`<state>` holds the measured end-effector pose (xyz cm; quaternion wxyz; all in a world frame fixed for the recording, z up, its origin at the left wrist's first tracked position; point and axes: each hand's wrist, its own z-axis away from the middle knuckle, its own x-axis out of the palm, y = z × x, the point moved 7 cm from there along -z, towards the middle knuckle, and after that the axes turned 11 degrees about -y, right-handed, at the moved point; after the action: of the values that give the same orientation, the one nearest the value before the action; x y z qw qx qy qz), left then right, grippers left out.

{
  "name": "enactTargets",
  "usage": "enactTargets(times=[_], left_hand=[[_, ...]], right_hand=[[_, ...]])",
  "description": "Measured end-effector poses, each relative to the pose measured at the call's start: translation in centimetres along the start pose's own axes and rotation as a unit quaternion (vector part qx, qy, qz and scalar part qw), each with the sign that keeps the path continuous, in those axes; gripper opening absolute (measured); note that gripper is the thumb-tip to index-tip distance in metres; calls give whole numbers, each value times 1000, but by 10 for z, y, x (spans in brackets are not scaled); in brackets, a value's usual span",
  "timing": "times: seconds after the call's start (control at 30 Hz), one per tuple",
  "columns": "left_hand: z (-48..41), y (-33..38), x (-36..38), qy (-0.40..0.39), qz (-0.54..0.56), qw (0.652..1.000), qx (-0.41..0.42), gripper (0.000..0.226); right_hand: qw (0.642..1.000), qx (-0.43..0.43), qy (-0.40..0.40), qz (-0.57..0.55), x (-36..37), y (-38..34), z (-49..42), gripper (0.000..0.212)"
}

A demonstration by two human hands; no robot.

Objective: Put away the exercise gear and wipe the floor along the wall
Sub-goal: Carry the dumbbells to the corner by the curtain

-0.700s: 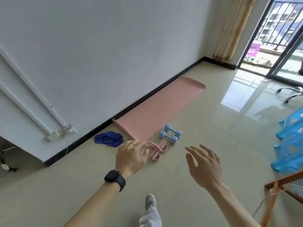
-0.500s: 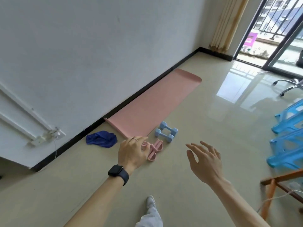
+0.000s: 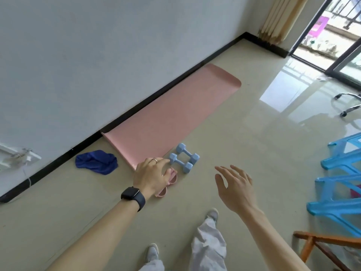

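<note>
friend: where's the gear right now?

me: all around the pink mat [image 3: 172, 116], which lies flat along the black skirting [image 3: 58, 161] at the foot of the wall. the 2 blue dumbbells [image 3: 183, 160] lie side by side on the floor just off the mat's near corner, on its side away from the wall. the pink pull band [image 3: 172, 178] lies on the floor just short of the mat's near end, close beside the dumbbells.

friend: and your left hand?

me: my left hand [image 3: 151, 176], black watch [image 3: 133, 196] on the wrist, is stretched out low at the mat's near corner. the fingers are fairly straight and close together, gripping nothing. the fingertips end just beside the head of the dumbbell that lies closer to me. from my view the hand covers part of the pull band, with the thumb across one loop. whether i'm touching the band or the dumbbell, i cannot tell.

friend: the right one?

me: my right hand [image 3: 237, 189] is in the air, well off the mat on its room side. the fingers are spread and slightly bent, and it carries nothing.

friend: anything for wiping?

me: a crumpled blue cloth [image 3: 96, 162] lies on the floor just beside the mat's near end, close to the skirting, on the far side of my left hand from the dumbbells.
</note>
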<state>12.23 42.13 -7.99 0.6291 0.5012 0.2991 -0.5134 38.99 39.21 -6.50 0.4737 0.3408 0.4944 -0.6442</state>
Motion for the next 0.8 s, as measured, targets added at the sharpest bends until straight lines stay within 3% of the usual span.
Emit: enactTargets(times=[0.4,0.63,0.8], left_hand=[[-140,27,22,10,105,980,-167,26],[-216,-16,60,-11,135,959,-247,26],[-275,-46,106,-78,152,944,-284,35]], right_hand=[[974,-115,-161,108,-2,35,-215,40],[943,-149,-254,153,34,17,-320,46],[923,-148,-307,178,71,12,-386,48]])
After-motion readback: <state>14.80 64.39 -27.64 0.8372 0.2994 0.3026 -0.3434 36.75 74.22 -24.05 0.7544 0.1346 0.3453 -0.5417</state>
